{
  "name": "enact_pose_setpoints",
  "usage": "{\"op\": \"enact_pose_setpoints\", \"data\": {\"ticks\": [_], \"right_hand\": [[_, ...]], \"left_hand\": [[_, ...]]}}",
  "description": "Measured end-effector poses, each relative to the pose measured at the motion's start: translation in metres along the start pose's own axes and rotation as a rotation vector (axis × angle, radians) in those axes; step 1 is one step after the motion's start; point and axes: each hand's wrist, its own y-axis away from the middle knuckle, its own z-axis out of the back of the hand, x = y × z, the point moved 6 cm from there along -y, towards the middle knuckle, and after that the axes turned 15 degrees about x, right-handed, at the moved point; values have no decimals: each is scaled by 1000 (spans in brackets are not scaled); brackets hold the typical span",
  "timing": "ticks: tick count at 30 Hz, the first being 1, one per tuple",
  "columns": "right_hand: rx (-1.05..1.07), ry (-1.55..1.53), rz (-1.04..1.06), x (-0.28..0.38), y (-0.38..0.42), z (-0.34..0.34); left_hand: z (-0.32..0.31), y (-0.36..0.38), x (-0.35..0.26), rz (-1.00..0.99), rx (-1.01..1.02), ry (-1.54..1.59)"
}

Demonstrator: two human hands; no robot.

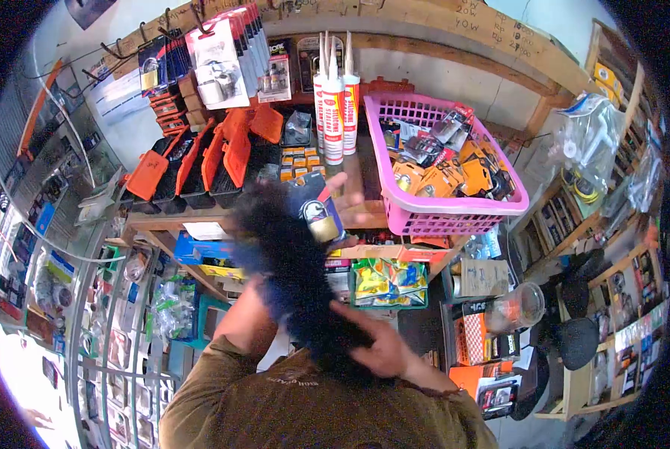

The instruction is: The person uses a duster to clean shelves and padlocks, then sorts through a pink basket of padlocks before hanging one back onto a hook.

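Note:
A dark, fluffy duster point(290, 262), blurred by motion, stretches up and away from my chest. My right hand point(380, 346) is closed around its lower end. Just beyond the duster, my left hand point(344, 200) holds a carded padlock point(320, 221) with a blue backing, and some fingers show past the card's right side. The duster overlaps the card's left part and hides most of my left hand and wrist. Close behind stand several silicone sealant tubes point(335, 120), upright on the wooden shelf.
A pink basket point(454, 206) full of carded goods stands at the right. Orange-lidded black bins point(200, 165) sit at the left, below hanging packets point(219, 71). Under the shelf is a bag of yellow-and-blue items point(389, 283). A glass case point(110, 329) stands at far left.

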Motion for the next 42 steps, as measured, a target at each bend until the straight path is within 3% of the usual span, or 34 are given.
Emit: {"op": "enact_pose_setpoints", "data": {"ticks": [1,2,3,4,6,8,10,12,13,15,16,18,20,21,22,24,25,26,28,30,32,33,34,36,38,40,41,42], "right_hand": [[-178,-13,-62,-13,8,12],[-349,-21,-125,-27,19,27],[-517,-489,-126,-41,28,36],[-641,-657,-54,-52,35,44],[-690,-706,6,-47,43,50],[-438,-472,-147,-44,41,32],[-124,-197,-131,-37,24,1],[170,-126,-209,-54,12,-30],[175,-134,-216,-56,15,-29],[-57,-369,-239,-57,14,-1],[-183,-680,-111,-46,9,8],[-174,-504,-136,-61,10,1],[106,-31,-235,-63,5,-26],[90,94,-112,-52,1,-25],[82,87,-116,-50,0,-19],[-163,-705,-245,-64,6,6],[-194,-875,-235,-59,5,10],[-182,-871,-240,-61,4,6],[42,211,19,-28,-8,-11],[34,148,32,-26,-3,-4],[-175,-830,-241,-73,12,16],[-222,-901,-260,-70,15,17],[-215,-896,-267,-70,15,11],[20,169,-150,-46,7,-4],[-15,201,-19,-28,1,6],[-333,-956,-218,-67,19,21],[-343,-969,-301,-72,21,19],[-243,-615,-243,-70,11,15]], "left_hand": [[-3,-4,-1,-41,40,75],[16,16,-10,-290,-522,-168],[27,22,-4,-167,-401,-18],[44,37,2,-46,-277,129],[64,57,3,-58,-276,67],[72,70,2,-60,-533,-124],[72,71,5,-114,-717,-284],[84,85,4,-81,-894,-398],[87,88,2,-21,-957,-452],[74,74,-4,-424,-642,-113],[64,66,-10,-360,-150,140],[72,64,-5,-307,-137,196],[67,63,3,-256,-236,102],[59,62,5,-233,-333,82],[50,58,5,-223,-337,87],[45,55,-2,-341,-409,116],[52,61,-2,-298,-317,256],[53,65,-1,-273,-417,215],[55,61,-1,-142,-108,9],[58,66,-1,-180,-167,10],[54,67,-1,-286,-260,449],[54,65,0,-223,-456,272],[55,63,1,-233,-455,275],[53,57,1,-146,-349,55],[62,56,-3,-129,-266,23],[60,61,-4,-243,-486,200],[48,54,-4,-135,-420,-6],[52,53,-7,-135,-415,-11]]}}
